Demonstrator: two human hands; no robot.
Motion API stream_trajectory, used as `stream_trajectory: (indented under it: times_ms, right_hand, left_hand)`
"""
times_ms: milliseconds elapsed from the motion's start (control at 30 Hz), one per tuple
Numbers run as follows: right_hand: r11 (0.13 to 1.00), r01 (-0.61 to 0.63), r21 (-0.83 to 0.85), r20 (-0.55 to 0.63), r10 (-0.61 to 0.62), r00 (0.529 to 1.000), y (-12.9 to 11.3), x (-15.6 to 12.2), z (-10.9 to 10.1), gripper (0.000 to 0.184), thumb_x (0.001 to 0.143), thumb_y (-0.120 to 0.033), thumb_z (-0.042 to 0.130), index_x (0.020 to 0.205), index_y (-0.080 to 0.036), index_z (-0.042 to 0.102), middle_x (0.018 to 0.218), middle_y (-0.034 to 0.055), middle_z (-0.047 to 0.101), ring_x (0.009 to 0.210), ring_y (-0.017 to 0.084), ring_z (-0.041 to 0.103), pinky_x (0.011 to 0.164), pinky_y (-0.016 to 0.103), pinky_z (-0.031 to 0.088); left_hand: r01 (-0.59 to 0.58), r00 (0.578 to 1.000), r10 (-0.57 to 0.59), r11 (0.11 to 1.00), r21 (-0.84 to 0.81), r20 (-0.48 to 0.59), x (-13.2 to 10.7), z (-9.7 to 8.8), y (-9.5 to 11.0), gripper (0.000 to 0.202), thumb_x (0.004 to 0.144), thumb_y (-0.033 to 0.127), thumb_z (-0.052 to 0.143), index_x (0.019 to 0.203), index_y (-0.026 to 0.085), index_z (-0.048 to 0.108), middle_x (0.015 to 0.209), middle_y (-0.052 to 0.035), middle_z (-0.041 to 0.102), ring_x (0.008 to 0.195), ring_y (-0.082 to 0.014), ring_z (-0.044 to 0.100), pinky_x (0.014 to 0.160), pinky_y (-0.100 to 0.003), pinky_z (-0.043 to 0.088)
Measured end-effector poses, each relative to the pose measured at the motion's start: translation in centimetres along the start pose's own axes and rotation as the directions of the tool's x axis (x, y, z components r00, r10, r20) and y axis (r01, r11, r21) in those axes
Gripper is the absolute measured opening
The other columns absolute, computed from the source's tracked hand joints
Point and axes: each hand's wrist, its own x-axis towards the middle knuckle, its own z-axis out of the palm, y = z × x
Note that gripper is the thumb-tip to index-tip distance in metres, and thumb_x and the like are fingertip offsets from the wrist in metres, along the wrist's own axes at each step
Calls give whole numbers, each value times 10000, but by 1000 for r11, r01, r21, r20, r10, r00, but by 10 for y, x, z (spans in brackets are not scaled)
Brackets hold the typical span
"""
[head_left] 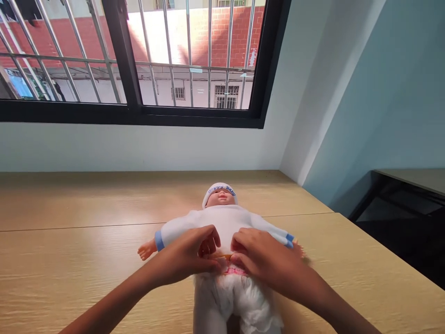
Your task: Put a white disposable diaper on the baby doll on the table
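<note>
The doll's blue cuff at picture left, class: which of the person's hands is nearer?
Left: the left hand is between that cuff and the right hand, which is farther across the doll.

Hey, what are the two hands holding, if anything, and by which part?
The diaper, by its front waist edge: the left hand and the right hand appear to pinch it.

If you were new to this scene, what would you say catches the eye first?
First, the doll lying face up on the wooden table, at the lower centre. Next, the person's left hand and right hand, both at the front waist of its white diaper. Behind, a barred window fills the upper left.
</note>
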Motion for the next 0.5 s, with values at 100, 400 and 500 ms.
stream_trajectory:
  times_ms: [100,400,500]
  right_hand:
    - [1000,21,13,38,-22,999,2,0,-1,137,926,-260,453,818,-190,497,829,7,560,784,168,506,661,297,342]
    - [986,-16,163,221,-21,975,16,5,-31,148,876,-347,559,878,-201,537,917,-8,600,846,165,519,692,282,375]
    - [992,-61,112,237,33,971,27,2,-38,239,796,-395,666,872,-198,554,929,-3,590,874,183,514,705,281,374]
  left_hand:
    - [-34,999,36,995,-90,19,2,2,-6,290,775,381,662,950,198,522,796,39,504,717,-119,449,610,-241,356]
    - [13,977,47,962,-274,210,16,-21,-16,339,706,389,740,905,164,583,770,37,508,715,-98,454,607,-216,343]
    - [82,976,-66,994,-68,209,12,-31,-17,355,655,424,774,831,156,622,828,-2,618,793,-143,554,688,-247,409]
